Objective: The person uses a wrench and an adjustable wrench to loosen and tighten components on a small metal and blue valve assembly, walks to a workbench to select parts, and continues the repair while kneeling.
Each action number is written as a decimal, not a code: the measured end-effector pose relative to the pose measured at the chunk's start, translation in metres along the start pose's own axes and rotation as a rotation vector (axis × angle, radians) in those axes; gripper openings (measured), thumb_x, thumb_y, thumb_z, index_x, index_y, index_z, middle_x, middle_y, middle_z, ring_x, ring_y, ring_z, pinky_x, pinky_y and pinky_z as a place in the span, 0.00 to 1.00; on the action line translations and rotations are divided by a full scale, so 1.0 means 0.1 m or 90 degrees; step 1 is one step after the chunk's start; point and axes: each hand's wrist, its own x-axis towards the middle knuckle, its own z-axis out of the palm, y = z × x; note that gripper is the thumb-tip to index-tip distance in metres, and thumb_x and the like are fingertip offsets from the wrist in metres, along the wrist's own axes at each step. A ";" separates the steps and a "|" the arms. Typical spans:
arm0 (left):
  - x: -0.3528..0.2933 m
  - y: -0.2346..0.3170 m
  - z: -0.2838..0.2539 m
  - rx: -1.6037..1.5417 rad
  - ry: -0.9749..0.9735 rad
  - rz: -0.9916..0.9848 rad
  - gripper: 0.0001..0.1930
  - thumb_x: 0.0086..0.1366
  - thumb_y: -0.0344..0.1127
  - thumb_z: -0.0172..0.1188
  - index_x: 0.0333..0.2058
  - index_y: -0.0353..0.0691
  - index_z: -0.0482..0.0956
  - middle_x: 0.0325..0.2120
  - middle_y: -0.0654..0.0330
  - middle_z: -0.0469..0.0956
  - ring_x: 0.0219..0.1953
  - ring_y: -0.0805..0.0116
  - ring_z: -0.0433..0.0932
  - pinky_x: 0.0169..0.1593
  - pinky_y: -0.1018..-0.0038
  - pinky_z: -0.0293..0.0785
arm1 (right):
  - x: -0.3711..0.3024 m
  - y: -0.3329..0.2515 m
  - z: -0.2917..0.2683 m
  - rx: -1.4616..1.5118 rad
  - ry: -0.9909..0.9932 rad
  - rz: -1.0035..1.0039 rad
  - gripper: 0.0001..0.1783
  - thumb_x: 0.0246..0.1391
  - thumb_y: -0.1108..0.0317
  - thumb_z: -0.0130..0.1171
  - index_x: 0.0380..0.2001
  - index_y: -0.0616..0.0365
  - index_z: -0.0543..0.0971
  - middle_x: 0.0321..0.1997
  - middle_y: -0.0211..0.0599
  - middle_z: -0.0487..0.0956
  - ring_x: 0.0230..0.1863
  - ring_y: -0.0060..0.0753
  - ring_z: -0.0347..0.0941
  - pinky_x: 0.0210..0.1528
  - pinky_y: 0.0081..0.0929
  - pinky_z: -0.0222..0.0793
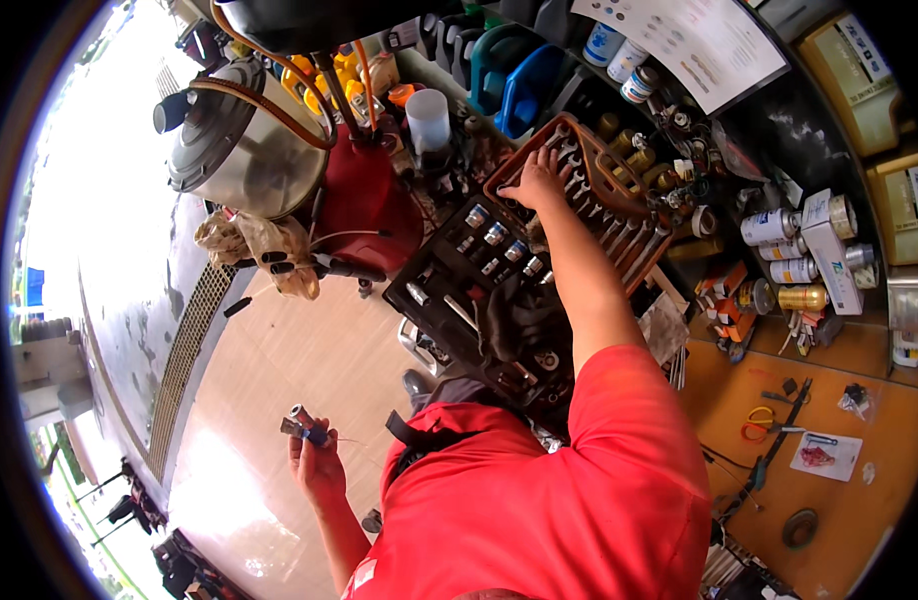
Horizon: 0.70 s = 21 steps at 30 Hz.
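Note:
My left hand (pixel 319 470) is raised on the left, closed around a small shiny metal cylinder with a dark blue part (pixel 301 420); its exact kind is unclear. My right hand (pixel 541 182) stretches out over an orange-red wrench case (pixel 504 172), fingers spread. Whether the fingertips touch the case cannot be told. Several combination wrenches (pixel 629 240) lie side by side in it. Just left of that arm sits a black socket tray (pixel 429 262) with chrome sockets (pixel 494 234) in its slots, partly covered by dark items.
A red tank (pixel 364 205) and a clear container with a grey lid (pixel 269 160) stand at the upper left. Spray cans (pixel 769 228) line the right shelf. An orange-brown worktop (pixel 849 380) at the right holds pliers and small parts. A papered sheet (pixel 694 50) hangs above.

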 end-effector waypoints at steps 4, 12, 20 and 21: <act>0.05 -0.09 0.02 0.017 -0.020 -0.021 0.19 0.69 0.32 0.54 0.57 0.36 0.67 0.48 0.50 0.78 0.52 0.59 0.77 0.52 0.63 0.74 | -0.02 -0.01 -0.05 0.019 -0.013 0.004 0.67 0.39 0.33 0.68 0.70 0.64 0.48 0.77 0.47 0.42 0.77 0.49 0.31 0.72 0.61 0.29; 0.14 -0.09 0.24 0.067 -0.090 -0.037 0.21 0.68 0.32 0.55 0.58 0.35 0.67 0.49 0.51 0.77 0.52 0.58 0.76 0.50 0.63 0.73 | 0.11 -0.28 -0.33 -0.178 -0.194 0.069 0.68 0.39 0.32 0.67 0.70 0.68 0.48 0.76 0.55 0.40 0.76 0.58 0.34 0.73 0.58 0.32; 0.05 -0.07 0.11 0.098 -0.029 -0.051 0.19 0.67 0.31 0.57 0.55 0.34 0.69 0.47 0.50 0.78 0.49 0.59 0.77 0.48 0.65 0.72 | 0.03 -0.40 -0.18 0.031 -0.086 0.137 0.66 0.40 0.38 0.71 0.69 0.69 0.50 0.76 0.54 0.41 0.75 0.59 0.38 0.73 0.53 0.37; 0.06 -0.09 0.10 0.103 -0.038 -0.061 0.19 0.67 0.31 0.57 0.56 0.35 0.69 0.47 0.50 0.78 0.49 0.60 0.77 0.48 0.65 0.72 | -0.05 -0.40 -0.18 0.033 -0.075 0.179 0.65 0.39 0.38 0.70 0.70 0.67 0.50 0.76 0.53 0.43 0.76 0.54 0.36 0.73 0.54 0.35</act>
